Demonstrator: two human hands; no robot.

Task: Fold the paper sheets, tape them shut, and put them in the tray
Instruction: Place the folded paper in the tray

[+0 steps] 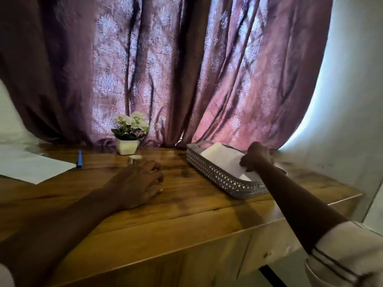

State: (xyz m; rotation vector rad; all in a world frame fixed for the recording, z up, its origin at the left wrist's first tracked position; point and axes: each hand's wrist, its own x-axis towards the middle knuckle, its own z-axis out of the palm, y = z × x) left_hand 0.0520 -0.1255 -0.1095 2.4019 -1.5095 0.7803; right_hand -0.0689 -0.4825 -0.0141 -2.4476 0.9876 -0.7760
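Tray: grey perforated plastic tray (215, 175), seen in the head view, sits on the brown wooden table (186, 214) directly under the right hand's fingers.
Folded sheets: white folded paper sheets (221, 155) lie stacked inside the tray. They touch the right fingertips and run beyond them toward the purple patterned curtain (186, 79). No tape can be made out on them.
Right hand: right hand (258, 156) reaches over the tray, fingers (245, 165) bent down onto the top folded sheet. Blur hides whether they pinch its edge or only press it.
Left hand: left hand (138, 183) rests on the table, fingers (155, 179) loosely curled, holding nothing that shows.
Tape roll: small pale roll of tape (134, 159) stands just beyond the left fingers, apart from them.
Flat sheet: white unfolded paper sheet (31, 166) lies flat well to the left of the left fingers, with a blue pen (79, 159) beside its far corner.
Done: judging by the tray, several sheets are folded and delivered, and the one under the right fingers looks about to be let go.
Remaining: at least the flat sheet needs folding, taping and carrying to the tray. Whether more sheets lie beneath it cannot be told.
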